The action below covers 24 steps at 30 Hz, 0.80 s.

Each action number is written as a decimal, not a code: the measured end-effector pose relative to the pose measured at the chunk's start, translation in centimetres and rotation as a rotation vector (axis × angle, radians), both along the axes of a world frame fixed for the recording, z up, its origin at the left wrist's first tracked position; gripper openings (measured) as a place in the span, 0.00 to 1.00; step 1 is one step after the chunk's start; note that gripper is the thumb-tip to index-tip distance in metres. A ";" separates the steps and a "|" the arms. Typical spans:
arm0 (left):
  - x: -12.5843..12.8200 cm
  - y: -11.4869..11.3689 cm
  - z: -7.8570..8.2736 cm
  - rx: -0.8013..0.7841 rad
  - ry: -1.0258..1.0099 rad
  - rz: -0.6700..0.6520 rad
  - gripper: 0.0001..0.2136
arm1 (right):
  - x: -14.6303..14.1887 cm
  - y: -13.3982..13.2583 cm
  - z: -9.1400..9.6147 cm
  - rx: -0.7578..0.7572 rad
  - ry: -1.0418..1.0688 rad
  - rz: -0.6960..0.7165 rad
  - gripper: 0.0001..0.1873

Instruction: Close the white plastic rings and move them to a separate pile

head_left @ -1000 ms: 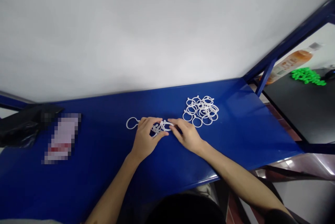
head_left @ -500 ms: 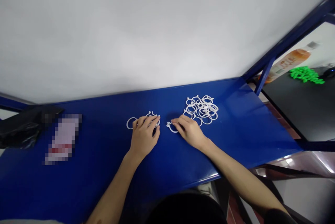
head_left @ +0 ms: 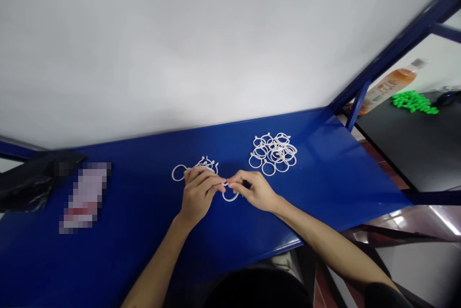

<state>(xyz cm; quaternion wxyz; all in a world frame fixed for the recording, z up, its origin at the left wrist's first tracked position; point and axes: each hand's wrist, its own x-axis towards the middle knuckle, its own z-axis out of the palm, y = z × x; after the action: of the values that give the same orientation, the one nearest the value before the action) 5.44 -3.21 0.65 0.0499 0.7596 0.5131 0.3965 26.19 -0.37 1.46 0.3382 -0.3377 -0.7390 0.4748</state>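
Note:
A white plastic ring (head_left: 230,199) is pinched at its upper part between my two hands, over the middle of the blue table (head_left: 137,212). My left hand (head_left: 201,190) grips it with thumb and fingertips from the left. From the right, my right hand (head_left: 256,190) pinches it with thumb and forefinger. Several similar white rings (head_left: 206,161) lie just beyond my left hand, which partly covers them, and one ring (head_left: 179,172) sticks out at their left. A larger pile of white rings (head_left: 275,152), with small knobs on them, lies beyond my right hand.
A pale pixelated packet (head_left: 88,192) and a black plastic bag (head_left: 32,178) lie at the left. A white wall (head_left: 216,48) rises behind the table. Past the blue frame (head_left: 356,106) at the right stand a bottle (head_left: 392,84) and green pieces (head_left: 414,102) on a dark surface.
My right hand has moved left and nearer with a ring, away from the pile. My left hand has closed on that same ring, and the hands now meet.

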 end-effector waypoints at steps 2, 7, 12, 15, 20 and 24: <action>0.1 -0.1 0.0 0.000 -0.018 -0.020 0.10 | 0.1 0.0 0.2 0.033 0.016 0.037 0.11; 0.1 0.0 -0.4 0.048 -0.014 -0.056 0.09 | 0.2 0.0 0.0 0.207 -0.006 0.099 0.09; 0.0 0.6 -1.0 0.033 0.172 0.115 0.11 | 0.6 1.3 -0.9 0.385 -0.152 -0.071 0.12; 0.0 0.7 -1.2 0.005 0.303 0.213 0.16 | 1.9 3.3 -1.4 0.469 -0.314 -0.345 0.14; -0.7 0.6 -1.4 -0.020 0.358 0.310 0.16 | 4.1 6.4 -1.9 0.636 -0.537 -0.575 0.15; -1.6 0.7 -1.5 -0.074 0.323 0.367 0.16 | 4.4 6.8 -2.0 0.713 -0.590 -0.633 0.13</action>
<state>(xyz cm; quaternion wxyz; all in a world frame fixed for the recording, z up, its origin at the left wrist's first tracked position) 3.81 -2.50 -0.87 -0.0779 0.7048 0.6580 0.2533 30.62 6.42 -0.54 0.3365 -0.5262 -0.7797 -0.0435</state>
